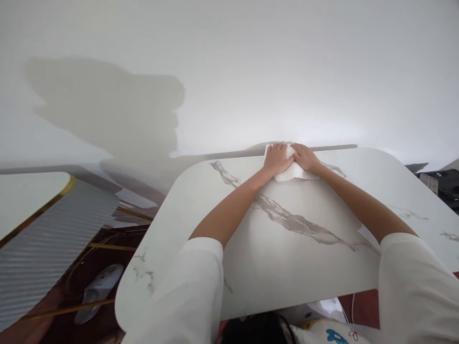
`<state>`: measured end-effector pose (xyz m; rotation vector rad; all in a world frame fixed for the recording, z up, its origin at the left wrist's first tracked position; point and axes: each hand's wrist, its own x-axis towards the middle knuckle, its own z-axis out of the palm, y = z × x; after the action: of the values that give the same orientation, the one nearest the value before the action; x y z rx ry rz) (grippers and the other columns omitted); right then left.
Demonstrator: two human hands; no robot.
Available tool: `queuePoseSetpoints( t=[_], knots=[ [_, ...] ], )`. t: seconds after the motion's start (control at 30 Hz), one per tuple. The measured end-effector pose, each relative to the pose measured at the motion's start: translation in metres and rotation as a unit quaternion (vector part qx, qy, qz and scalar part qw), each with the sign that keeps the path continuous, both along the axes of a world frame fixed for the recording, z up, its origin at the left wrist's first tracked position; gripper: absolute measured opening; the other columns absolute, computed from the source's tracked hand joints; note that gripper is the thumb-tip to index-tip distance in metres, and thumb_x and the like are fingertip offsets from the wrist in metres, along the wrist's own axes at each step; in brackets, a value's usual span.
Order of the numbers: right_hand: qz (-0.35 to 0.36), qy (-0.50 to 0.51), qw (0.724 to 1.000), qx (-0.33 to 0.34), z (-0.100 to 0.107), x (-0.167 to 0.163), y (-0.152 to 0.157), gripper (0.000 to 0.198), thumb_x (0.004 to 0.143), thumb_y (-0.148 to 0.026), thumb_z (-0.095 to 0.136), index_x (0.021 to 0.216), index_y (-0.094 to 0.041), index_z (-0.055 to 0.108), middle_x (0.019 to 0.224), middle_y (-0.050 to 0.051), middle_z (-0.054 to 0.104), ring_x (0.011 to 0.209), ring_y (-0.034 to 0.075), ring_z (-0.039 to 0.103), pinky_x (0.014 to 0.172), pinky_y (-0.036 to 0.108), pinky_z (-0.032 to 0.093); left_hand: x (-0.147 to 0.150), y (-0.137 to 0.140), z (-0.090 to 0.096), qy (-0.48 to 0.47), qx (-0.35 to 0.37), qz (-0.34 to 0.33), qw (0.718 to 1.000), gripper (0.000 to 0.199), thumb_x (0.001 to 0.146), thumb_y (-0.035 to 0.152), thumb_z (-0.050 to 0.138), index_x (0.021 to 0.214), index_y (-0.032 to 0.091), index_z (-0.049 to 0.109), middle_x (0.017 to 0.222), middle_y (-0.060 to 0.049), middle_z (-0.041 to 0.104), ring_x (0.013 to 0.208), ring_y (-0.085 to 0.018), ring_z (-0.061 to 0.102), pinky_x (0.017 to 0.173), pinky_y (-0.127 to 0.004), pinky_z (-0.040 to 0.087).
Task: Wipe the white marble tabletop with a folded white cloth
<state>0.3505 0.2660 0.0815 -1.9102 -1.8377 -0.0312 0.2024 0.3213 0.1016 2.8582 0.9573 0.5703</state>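
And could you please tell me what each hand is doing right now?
Left hand: open, laid on the white cloth.
Right hand: on the same cloth; whether it grips cannot be told.

A plain, pale wall (pixel 287 57) fills the upper part of the view, and it is brightest low down, toward the right of the middle. On its left side lies a large, soft grey shadow (pixel 122 105). At the left edge stands a cabinet (pixel 32 248) with a white top, gold trim and ribbed grey side. Near it are thin gold bars (pixel 111 247). The visible floor (pixel 366 310) is dark red, and a pale slipper (pixel 98 291) shows below the bars.
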Motion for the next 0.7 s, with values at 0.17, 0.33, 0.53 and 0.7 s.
queuePoseSetpoints(
  t=[0.17, 0.33, 0.53, 0.7],
  knots=[
    [0.016, -0.006, 1.000, -0.004, 0.002, 0.001, -0.003, 0.046, 0.088, -0.026, 0.032, 0.128, -0.013, 0.050, 0.134, 0.013, 0.054, 0.125, 0.028, 0.046, 0.107, 0.046, 0.036, -0.001, -0.004, 0.001, 0.011, 0.007, -0.007, 1.000, 0.042, 0.090, 0.036, 0.043, 0.124, 0.011, 0.050, 0.130, -0.015, 0.054, 0.124, -0.029, 0.043, 0.105, -0.043, 0.030],
    [0.033, -0.017, 0.999, 0.004, 0.000, 0.003, -0.015, 0.047, 0.088, -0.027, 0.031, 0.130, -0.015, 0.048, 0.137, 0.013, 0.051, 0.130, 0.028, 0.042, 0.110, 0.049, 0.033, -0.002, -0.018, 0.001, 0.013, 0.000, 0.002, 1.000, 0.044, 0.090, 0.036, 0.042, 0.128, 0.014, 0.048, 0.131, -0.014, 0.053, 0.126, -0.029, 0.041, 0.107, -0.045, 0.028],
    [0.043, -0.026, 0.999, 0.004, 0.000, 0.003, -0.047, 0.049, 0.089, -0.028, 0.030, 0.133, -0.014, 0.047, 0.140, 0.013, 0.049, 0.131, 0.027, 0.040, 0.111, 0.048, 0.032, -0.005, -0.051, 0.000, 0.012, -0.016, 0.022, 1.000, 0.051, 0.091, 0.039, 0.039, 0.134, 0.012, 0.044, 0.142, -0.014, 0.045, 0.134, -0.031, 0.034, 0.112, -0.045, 0.022],
    [0.033, -0.039, 0.999, -0.016, 0.002, -0.007, -0.085, 0.050, 0.091, -0.029, 0.028, 0.137, -0.017, 0.043, 0.144, 0.011, 0.045, 0.135, 0.027, 0.036, 0.113, 0.048, 0.030, -0.015, -0.085, 0.002, 0.011, -0.019, 0.005, 1.000, 0.051, 0.090, 0.037, 0.039, 0.134, 0.010, 0.043, 0.140, -0.016, 0.046, 0.133, -0.031, 0.035, 0.112, -0.045, 0.022]
  ],
)
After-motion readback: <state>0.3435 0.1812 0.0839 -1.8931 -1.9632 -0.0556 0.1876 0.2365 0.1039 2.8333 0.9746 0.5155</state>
